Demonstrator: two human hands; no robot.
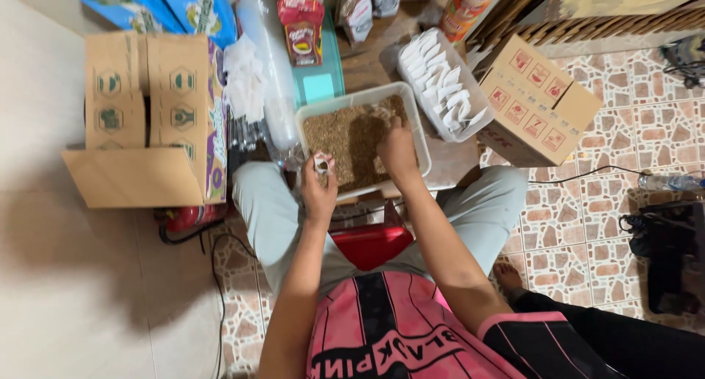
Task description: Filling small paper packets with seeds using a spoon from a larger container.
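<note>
- left hand (318, 190) pinching a small white paper sachet (322, 163) at the tub's edge
- right hand (397, 153) curled, down in the brown granules filling the white rectangular plastic tub (360, 98); can't tell what it grips

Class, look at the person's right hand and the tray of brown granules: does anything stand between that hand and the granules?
Nothing visible does. The right hand is already down in the white tray, on the brown granules. The left hand holds a small white sachet at the tray's near rim. The tub of white sachets stands off to one side.
</note>
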